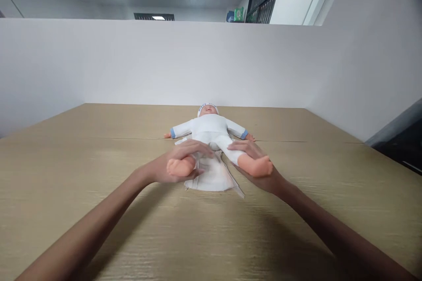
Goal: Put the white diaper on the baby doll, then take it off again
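A baby doll [209,124] in a white suit with blue cuffs and a white printed cap lies on its back, feet toward me, arms spread. An unfolded white diaper [214,180] lies beneath its bottom, one end spread toward me between the legs. My left hand [176,158] is around the doll's leg on the left, fingers over it and thumb below, with the bare foot in front of my palm. On the other side, my right hand [253,162] holds the other leg near the shin, fingers behind it. The doll's feet hide part of both palms.
The doll lies on a wide wood-grain table [99,219] with a seam running across it. A white partition wall [198,61] stands behind the table's far edge. A dark object [400,136] is at the right edge of view.
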Demonstrator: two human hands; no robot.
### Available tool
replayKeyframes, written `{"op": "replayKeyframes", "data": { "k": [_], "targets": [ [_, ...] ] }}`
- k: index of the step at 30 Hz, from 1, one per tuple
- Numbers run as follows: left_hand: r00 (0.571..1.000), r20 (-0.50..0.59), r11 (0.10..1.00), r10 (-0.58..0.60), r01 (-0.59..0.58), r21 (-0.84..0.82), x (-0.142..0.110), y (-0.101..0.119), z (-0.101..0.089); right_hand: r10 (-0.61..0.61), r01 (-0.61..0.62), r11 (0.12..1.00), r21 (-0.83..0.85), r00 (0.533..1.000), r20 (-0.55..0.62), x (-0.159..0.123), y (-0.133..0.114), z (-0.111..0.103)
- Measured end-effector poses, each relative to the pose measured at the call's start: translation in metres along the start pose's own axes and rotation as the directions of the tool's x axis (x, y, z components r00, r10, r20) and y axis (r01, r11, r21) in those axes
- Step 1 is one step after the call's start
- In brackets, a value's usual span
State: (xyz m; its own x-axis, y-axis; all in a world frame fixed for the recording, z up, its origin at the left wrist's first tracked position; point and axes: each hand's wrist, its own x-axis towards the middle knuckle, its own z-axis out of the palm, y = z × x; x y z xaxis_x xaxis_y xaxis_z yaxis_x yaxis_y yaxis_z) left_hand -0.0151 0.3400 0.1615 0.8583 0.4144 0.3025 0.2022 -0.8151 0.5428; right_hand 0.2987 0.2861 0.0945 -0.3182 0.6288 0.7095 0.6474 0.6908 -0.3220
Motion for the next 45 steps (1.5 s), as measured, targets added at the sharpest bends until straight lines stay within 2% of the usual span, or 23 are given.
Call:
{"op": "replayKeyframes", "data": {
  "k": [3,7,10,13,17,24,31,37,42,45],
  "targets": [
    [0.998,0.049,0.999,0.027,-0.028,0.026,-0.025,-0.025,0.006,-0.052,0.055,0.998,-0.020,0.991,0.120,-0.018,0.017,-0.001],
    [0.997,0.063,0.998,0.050,-0.053,0.041,-0.046,-0.055,0.019,-0.108,0.147,0.983,-0.108,0.946,0.307,-0.037,0.044,0.009],
    [0.993,0.096,0.994,0.061,-0.070,0.086,-0.052,-0.064,0.024,-0.131,0.193,0.971,-0.144,0.927,0.352,-0.044,0.055,0.015],
    [0.989,0.141,0.989,0.035,-0.054,0.135,-0.053,-0.064,0.025,-0.135,0.203,0.966,-0.159,0.924,0.358,-0.047,0.052,0.016],
    [0.986,0.169,0.985,-0.003,-0.026,0.171,-0.054,-0.062,0.025,-0.079,0.144,0.979,-0.142,0.918,0.389,-0.047,0.042,0.010],
    [0.986,0.166,0.990,-0.018,-0.005,0.140,-0.056,-0.061,0.025,-0.067,0.135,0.981,-0.142,0.910,0.408,-0.046,0.036,0.005],
    [0.984,0.177,0.992,-0.001,-0.021,0.122,-0.057,-0.067,0.027,-0.129,0.170,0.982,-0.078,0.917,0.376,-0.044,0.044,0.002],
    [0.987,0.159,0.999,0.009,-0.017,0.052,-0.057,-0.067,0.027,-0.050,0.046,0.999,0.021,0.906,0.421,-0.042,0.047,-0.006],
    [0.986,0.129,0.994,-0.107,0.105,0.022,-0.053,-0.054,0.026,0.112,-0.108,0.994,-0.035,0.881,0.459,-0.031,0.014,-0.011],
    [0.979,0.079,0.982,-0.189,0.187,0.030,-0.049,-0.042,0.029,0.173,-0.126,0.982,-0.143,0.902,0.395,-0.032,-0.011,0.001]
  ]
}}
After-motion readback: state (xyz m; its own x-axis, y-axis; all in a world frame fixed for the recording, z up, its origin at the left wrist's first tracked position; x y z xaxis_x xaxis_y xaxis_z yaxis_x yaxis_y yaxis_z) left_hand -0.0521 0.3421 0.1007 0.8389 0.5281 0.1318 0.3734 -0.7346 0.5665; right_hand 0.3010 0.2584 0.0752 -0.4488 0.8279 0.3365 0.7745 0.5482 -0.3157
